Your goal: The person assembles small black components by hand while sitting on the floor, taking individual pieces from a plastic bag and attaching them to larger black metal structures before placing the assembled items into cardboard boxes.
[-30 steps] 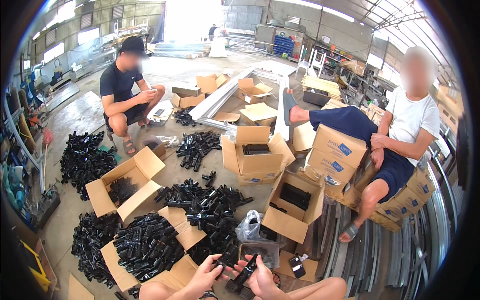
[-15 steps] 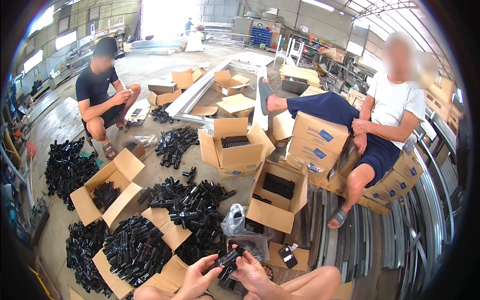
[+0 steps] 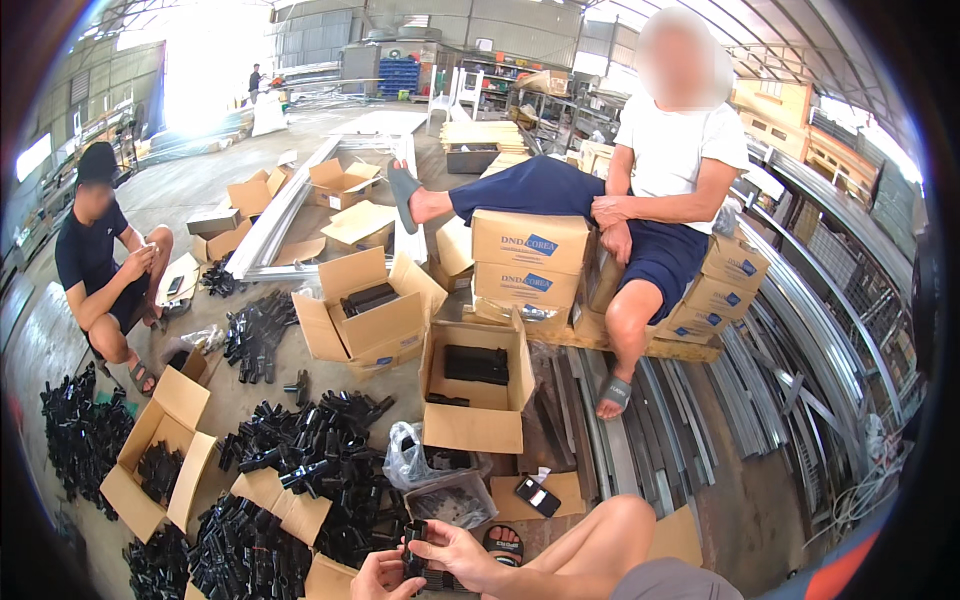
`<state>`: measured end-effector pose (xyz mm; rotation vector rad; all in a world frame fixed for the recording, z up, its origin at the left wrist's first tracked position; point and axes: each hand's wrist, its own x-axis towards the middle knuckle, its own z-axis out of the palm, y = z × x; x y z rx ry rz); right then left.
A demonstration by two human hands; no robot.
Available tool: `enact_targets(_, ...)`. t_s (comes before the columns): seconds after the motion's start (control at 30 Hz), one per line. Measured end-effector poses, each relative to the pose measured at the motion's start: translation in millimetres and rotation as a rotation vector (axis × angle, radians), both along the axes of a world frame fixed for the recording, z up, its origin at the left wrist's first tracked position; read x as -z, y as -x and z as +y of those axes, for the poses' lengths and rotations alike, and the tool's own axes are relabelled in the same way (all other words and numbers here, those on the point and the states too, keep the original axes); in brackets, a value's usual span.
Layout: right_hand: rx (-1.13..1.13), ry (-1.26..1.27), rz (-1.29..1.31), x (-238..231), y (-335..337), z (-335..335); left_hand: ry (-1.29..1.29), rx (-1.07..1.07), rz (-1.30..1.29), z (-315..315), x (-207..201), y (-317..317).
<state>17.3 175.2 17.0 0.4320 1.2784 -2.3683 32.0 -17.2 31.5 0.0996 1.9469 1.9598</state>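
Low in the view, close to my crossed legs, I hold a black tube-shaped part (image 3: 414, 538) nearly upright between both hands. My right hand (image 3: 452, 556) pinches its upper portion with thumb and fingers. At its lower end, the fingers of my left hand (image 3: 378, 576) are curled against it, partly cut off by the picture's bottom edge. Loose black parts (image 3: 310, 440) of a similar look lie heaped to the left. Just beyond my hands is a clear plastic tub (image 3: 452, 502) with small pieces in it, beside a crumpled plastic bag (image 3: 405, 455).
Open cartons (image 3: 470, 432) with black parts stand ahead. A phone (image 3: 538, 495) lies on cardboard. A person in a white shirt (image 3: 668, 150) sits on stacked cartons (image 3: 530, 245); another in dark clothes (image 3: 92, 245) squats at left. Long metal bars (image 3: 650, 420) cover the right floor.
My view has swung to the right, so the surroundings sit further left in the picture. The black part has gone from slanted to nearly upright in my hands.
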Motion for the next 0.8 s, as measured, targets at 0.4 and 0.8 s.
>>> enact_targets(0.4,-0.069,-0.222,0.067,-11,-6,2,-0.295,0.179,-0.320,-8,-1,-1)
enact_targets(0.8,-0.019,-0.392,0.253,-40,13,-4,0.025,0.188,-0.166,-3,15,7)
